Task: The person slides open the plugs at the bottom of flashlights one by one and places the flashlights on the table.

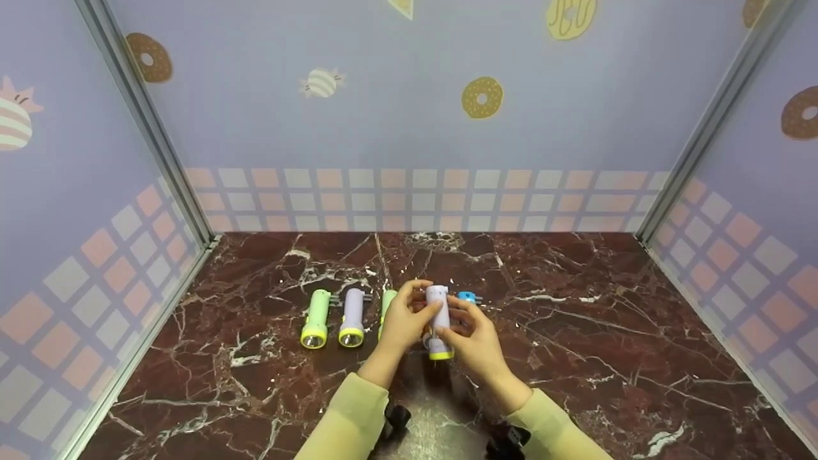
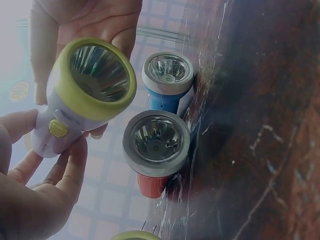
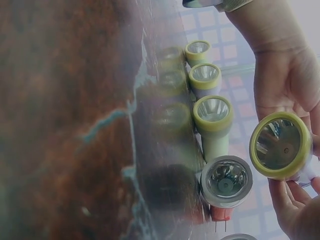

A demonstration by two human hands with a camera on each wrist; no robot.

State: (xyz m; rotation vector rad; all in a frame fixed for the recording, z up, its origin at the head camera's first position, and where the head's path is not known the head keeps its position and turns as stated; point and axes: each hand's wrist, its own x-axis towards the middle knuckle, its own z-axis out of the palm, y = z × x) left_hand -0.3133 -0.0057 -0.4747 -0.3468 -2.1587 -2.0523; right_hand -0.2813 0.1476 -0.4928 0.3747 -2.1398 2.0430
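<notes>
A light purple flashlight [image 1: 439, 319] with a yellow rim is held upright above the table, its lens end down. My left hand [image 1: 402, 319] grips it from the left, with the thumb near its upper part. My right hand [image 1: 476, 338] pinches its lower part from the right. A yellow switch [image 2: 58, 128] shows on its side in the left wrist view. Close behind it stand a red flashlight [image 2: 152, 185] with a grey rim and a blue flashlight [image 2: 164, 101] with a white rim, the red one mostly hidden by my hands in the head view.
Left of my hands, a green flashlight [image 1: 316, 319], a purple flashlight [image 1: 353, 316] and another green flashlight [image 3: 216, 145] form a row, all yellow-rimmed. Metal prongs [image 3: 221, 226] stick out by the red one. Patterned walls [image 1: 409, 128] enclose the dark marbled table [image 1: 575, 358].
</notes>
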